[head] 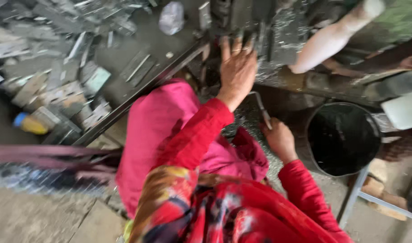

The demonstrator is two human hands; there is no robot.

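Two hands work: left hand (236,72) fingers spread flat on dark gritty metal, right hand (280,140) fingers pinching a thin bent steel rod (261,107).

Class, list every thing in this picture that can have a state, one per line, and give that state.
Left hand: flat, fingers spread, pressed on the dark machine.
Right hand: closed around a thin bent metal rod.
Black bucket: upright, open at the top; contents too dark to tell.
Metal pieces: scattered loose over the workbench.
Yellow bottle: lying on its side, blue cap on.
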